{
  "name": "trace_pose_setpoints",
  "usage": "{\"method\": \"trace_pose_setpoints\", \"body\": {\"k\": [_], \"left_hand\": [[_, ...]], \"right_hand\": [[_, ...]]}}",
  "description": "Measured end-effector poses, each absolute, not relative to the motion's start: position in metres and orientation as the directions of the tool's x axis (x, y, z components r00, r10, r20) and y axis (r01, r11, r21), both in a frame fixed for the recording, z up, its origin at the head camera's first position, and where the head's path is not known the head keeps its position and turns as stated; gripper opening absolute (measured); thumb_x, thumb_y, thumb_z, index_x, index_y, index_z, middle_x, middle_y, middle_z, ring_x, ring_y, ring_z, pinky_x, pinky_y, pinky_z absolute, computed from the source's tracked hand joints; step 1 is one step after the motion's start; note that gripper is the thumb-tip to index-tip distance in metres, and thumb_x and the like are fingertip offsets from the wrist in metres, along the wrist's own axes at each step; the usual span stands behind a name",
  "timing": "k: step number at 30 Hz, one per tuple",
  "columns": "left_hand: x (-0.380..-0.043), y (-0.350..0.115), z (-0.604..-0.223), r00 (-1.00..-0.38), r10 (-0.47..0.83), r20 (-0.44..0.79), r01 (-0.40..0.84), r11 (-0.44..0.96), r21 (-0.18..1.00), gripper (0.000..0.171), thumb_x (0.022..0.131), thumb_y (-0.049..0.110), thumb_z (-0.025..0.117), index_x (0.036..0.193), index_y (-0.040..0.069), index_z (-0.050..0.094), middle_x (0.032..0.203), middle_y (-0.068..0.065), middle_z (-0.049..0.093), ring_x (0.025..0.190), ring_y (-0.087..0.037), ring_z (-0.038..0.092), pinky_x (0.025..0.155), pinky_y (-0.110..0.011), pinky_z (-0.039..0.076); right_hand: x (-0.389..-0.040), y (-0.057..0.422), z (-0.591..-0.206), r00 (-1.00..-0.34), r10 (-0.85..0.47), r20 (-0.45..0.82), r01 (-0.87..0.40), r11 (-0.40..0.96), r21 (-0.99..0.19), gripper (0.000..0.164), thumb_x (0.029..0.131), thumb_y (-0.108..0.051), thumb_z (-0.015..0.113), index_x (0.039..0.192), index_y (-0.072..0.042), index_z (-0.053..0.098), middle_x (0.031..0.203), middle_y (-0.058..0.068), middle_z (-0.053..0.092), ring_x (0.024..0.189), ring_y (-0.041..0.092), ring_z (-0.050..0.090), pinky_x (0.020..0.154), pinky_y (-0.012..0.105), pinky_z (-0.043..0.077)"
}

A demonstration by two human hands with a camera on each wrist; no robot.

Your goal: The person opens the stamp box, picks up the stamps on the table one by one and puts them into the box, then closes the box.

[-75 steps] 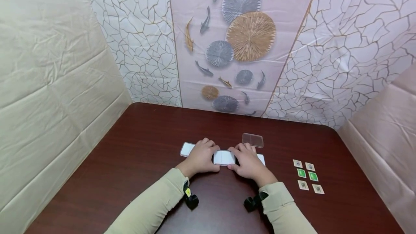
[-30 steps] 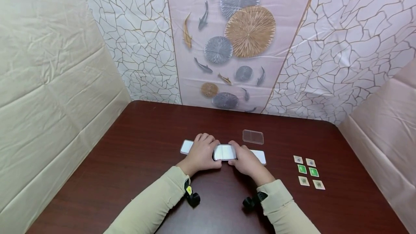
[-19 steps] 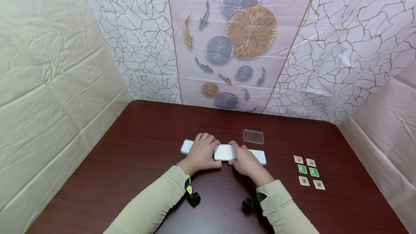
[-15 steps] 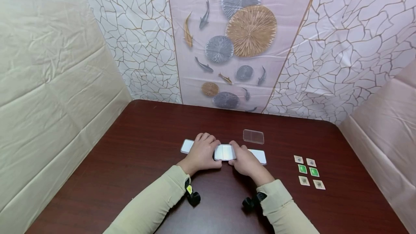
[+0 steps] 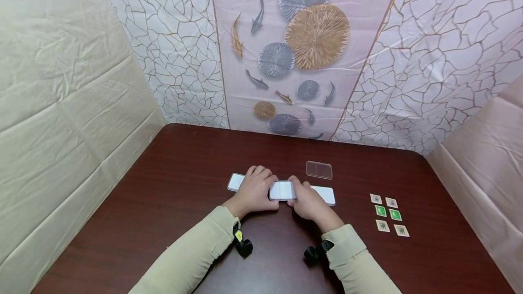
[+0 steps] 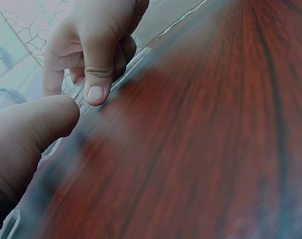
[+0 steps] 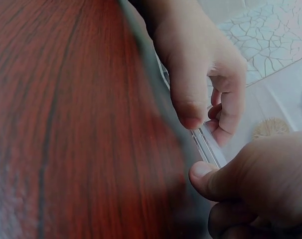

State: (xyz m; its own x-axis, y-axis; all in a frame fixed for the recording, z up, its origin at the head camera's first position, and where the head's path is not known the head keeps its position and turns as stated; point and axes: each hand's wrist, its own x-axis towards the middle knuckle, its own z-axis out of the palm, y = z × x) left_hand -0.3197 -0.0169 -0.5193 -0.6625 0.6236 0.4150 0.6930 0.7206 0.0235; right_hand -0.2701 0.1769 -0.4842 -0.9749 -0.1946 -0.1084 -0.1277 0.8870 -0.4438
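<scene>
A flat, clear plastic case point(image 5: 282, 190) with a white inside lies crosswise between both hands. My left hand point(image 5: 255, 191) grips its left end, thumb along the near edge and fingers at the far side. At the right end, my right hand point(image 5: 307, 199) pinches it between thumb and forefinger, its other fingers curled under. In the right wrist view both thumbs sit on the case's layered clear edge point(image 7: 207, 149). A white-filled case point(image 5: 235, 182) shows partly past the left hand, another white one point(image 5: 324, 195) past the right hand.
A clear rectangular plastic lid point(image 5: 319, 170) lies behind the right hand. Several small square cards, two of them green point(image 5: 395, 214), lie in two columns on the right of the dark red table point(image 5: 184, 158). Patterned cloth point(image 5: 282, 62) hangs behind the table.
Since the earliest frame the right hand's fingers have drawn in, uncovering more of the white case to its right and the clear lid. Lately both hands stay nearly still; the view tilts slightly.
</scene>
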Motion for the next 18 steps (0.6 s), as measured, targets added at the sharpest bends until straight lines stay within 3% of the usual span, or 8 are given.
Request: {"method": "trace_pose_setpoints", "body": {"k": [18], "left_hand": [[-0.3208,-0.0157,-0.5188,-0.698,0.628,0.344,0.683,0.728,0.057,0.059,0.071,0.054,0.068,0.117,0.017,0.069,0.11,0.002,0.062,0.105,-0.019,0.05,0.102,-0.045,0.039]], "right_hand": [[-0.273,0.1782,-0.4793,-0.973,-0.178,-0.146,-0.101,0.901,-0.422,0.067,0.09,-0.017,0.076,0.147,-0.009,0.043,0.118,0.023,0.057,0.101,0.031,0.061,0.086,0.048,0.051]]}}
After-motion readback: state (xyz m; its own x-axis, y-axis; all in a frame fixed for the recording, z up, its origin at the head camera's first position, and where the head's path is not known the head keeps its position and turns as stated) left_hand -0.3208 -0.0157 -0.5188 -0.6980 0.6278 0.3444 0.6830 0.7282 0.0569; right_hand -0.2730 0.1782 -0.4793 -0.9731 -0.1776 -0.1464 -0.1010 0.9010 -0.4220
